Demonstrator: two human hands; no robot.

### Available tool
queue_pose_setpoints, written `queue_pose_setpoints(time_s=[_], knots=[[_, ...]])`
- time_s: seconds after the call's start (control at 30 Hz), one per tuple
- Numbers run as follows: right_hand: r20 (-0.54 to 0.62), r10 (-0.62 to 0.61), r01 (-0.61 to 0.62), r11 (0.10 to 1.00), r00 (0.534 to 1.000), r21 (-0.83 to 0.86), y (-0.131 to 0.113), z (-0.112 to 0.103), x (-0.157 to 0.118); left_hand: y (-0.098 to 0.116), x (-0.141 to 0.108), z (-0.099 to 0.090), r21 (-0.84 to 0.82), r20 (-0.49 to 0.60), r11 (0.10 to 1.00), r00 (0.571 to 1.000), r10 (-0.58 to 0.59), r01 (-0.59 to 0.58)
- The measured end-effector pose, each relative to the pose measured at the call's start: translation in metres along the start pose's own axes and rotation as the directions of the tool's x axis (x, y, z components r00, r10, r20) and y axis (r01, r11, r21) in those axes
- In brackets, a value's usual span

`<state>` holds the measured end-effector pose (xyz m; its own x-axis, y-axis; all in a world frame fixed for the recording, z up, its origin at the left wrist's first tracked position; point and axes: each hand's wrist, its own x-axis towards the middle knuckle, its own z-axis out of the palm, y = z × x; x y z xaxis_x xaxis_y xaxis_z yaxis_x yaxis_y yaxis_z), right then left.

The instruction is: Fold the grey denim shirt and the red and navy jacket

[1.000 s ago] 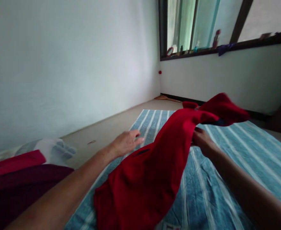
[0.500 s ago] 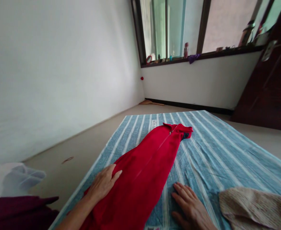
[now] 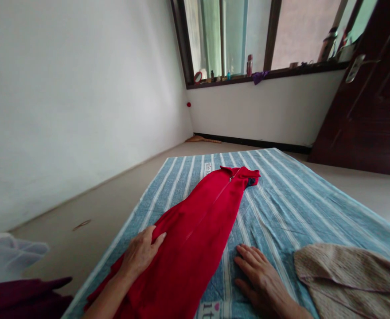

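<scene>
A red zip-up jacket (image 3: 195, 230) lies lengthwise in a narrow shape on a blue and white striped cloth (image 3: 281, 195). Its collar points to the far end, where a bit of dark lining shows. My left hand (image 3: 142, 252) holds the jacket's left edge, thumb on top and the other fingers partly hidden along the side. Flat on the striped cloth, just right of the jacket, rests my right hand (image 3: 259, 274), palm down with fingers stretched and nothing in them.
A brown knitted piece of clothing (image 3: 348, 274) lies at the right. Dark purple cloth (image 3: 25, 294) and whitish translucent material (image 3: 15, 254) are low at the left. Beyond the striped surface are a broom (image 3: 201, 139), a windowsill (image 3: 235, 80) with small items and a dark red door (image 3: 364, 110).
The view has shifted slightly to the right, so more of the brown knit and the printed lettering near me shows. Both hands stay in about the same places beside the jacket.
</scene>
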<state>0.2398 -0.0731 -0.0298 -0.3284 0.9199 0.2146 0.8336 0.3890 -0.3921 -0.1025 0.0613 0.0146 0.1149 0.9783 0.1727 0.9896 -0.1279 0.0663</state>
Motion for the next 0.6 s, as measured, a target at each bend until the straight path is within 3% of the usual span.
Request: queue_pose_setpoints(time_s=[0.27,0.47,0.6], knots=[[-0.055,0.010,-0.010,1.000,0.998,0.000,-0.003,-0.001,0.002,-0.006,0.002,0.011,-0.013,-0.148,0.994,0.984,0.102,-0.105],[-0.049,0.019,-0.017,0.999,0.999,0.033,-0.001,-0.007,0.007,-0.003,0.009,0.005,-0.005,-0.064,0.997,0.995,0.080,-0.080],[-0.061,0.013,-0.012,1.000,0.998,0.023,0.000,-0.010,0.010,-0.015,0.016,0.019,0.004,-0.085,0.999,0.995,0.051,-0.051]])
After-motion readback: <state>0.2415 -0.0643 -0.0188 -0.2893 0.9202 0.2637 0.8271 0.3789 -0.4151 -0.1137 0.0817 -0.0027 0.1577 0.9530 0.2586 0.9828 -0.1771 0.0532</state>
